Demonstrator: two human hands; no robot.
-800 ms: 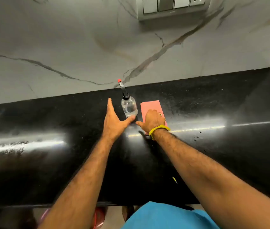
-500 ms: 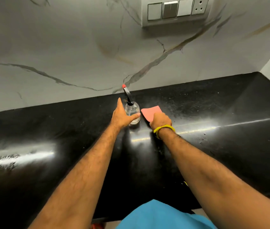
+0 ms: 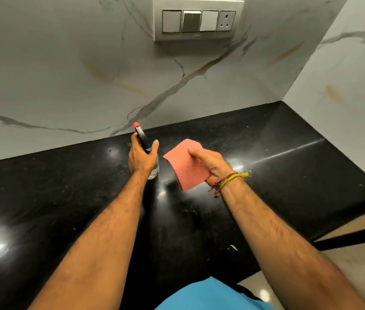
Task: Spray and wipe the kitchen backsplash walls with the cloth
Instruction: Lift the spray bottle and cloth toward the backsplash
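Observation:
My left hand [image 3: 142,158] is wrapped around a clear spray bottle [image 3: 154,171] with a black trigger head and a red nozzle tip, held just above the black countertop [image 3: 65,198]. The bottle's body is mostly hidden behind the hand. My right hand [image 3: 210,165] grips a pink textured cloth [image 3: 186,164], lifted off the counter and hanging from the fingers. The white marble backsplash wall [image 3: 65,74] with grey and gold veins rises behind the counter.
A switch panel [image 3: 198,20] with three switches and a socket sits high on the back wall. A second marble wall [image 3: 344,108] meets it in a corner at the right. The counter's right edge drops to a beige floor [image 3: 356,253].
My left hand closed around the bottle and raised it. My right hand picked the cloth up off the counter. The view tilted up toward the wall.

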